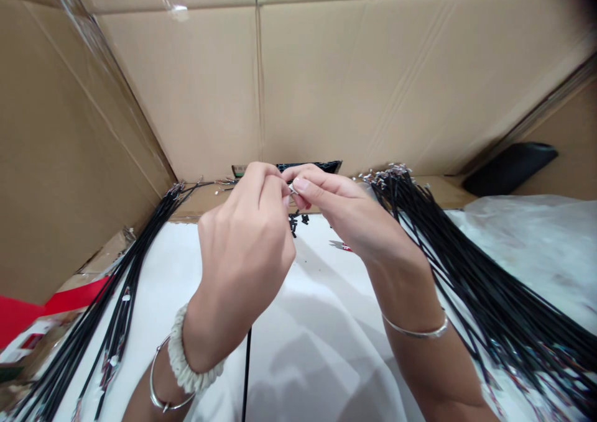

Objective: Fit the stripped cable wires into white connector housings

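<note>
A bundle of black wires (109, 304) was laid at the left on a white sheet (298, 372). At centre, the left hand (242, 248) and right hand (345, 217) were held raised, their fingertips (301, 184) pressed together and clamped on a small metal terminal (291, 189), above loose black connectors (293, 223). A second wire bundle (471, 285) was laid at the right.

walls: corrugated cardboard panels (373, 80) (taped seams) | surface: white plastic sheeting (527, 242)

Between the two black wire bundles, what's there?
Head view: the left hand and right hand meeting at a small metal part, with small black pieces on the white sheet below.
</note>
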The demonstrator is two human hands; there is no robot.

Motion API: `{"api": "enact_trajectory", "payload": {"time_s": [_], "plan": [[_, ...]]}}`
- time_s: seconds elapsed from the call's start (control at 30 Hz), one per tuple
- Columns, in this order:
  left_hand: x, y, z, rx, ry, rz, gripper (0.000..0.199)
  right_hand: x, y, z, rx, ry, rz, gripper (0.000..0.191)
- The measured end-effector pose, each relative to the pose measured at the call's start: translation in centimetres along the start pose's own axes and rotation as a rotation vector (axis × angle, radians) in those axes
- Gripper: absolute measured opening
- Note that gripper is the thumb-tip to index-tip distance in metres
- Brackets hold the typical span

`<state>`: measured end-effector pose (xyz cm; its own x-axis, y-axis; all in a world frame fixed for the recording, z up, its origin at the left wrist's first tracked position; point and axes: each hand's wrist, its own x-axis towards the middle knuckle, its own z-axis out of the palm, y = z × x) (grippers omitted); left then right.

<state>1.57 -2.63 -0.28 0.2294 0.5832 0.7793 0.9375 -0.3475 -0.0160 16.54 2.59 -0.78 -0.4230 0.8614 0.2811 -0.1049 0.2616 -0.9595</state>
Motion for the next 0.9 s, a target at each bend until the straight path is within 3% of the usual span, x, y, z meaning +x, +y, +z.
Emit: {"api": "enact_trajectory", "payload": {"time_s": [0.27, 0.5, 0.7, 0.9], "plan": [[0.0, 0.1, 0.4, 0.002, -0.026, -0.043, 0.014, -0.1, 0.2, 0.8, -0.213, 0.088, -0.133, 0.032], [0.1, 0.4, 1.1, 0.022, 0.031, -0.085, 0.015, -0.2, 0.8, 1.8, -0.417, 0.200, -0.266, 0.031], [0.3, 0.5, 1.3, -0.055, 0.050, -0.124, 0.012, 0.3, 1.0, 1.0, -0.293, 0.173, -0.258, 0.035], [0.5, -1.0, -0.1, -0.418, -0.062, -0.212, 0.004, 0.6, 0.8, 0.0, -0.185, 0.075, -0.256, 0.037]]}}
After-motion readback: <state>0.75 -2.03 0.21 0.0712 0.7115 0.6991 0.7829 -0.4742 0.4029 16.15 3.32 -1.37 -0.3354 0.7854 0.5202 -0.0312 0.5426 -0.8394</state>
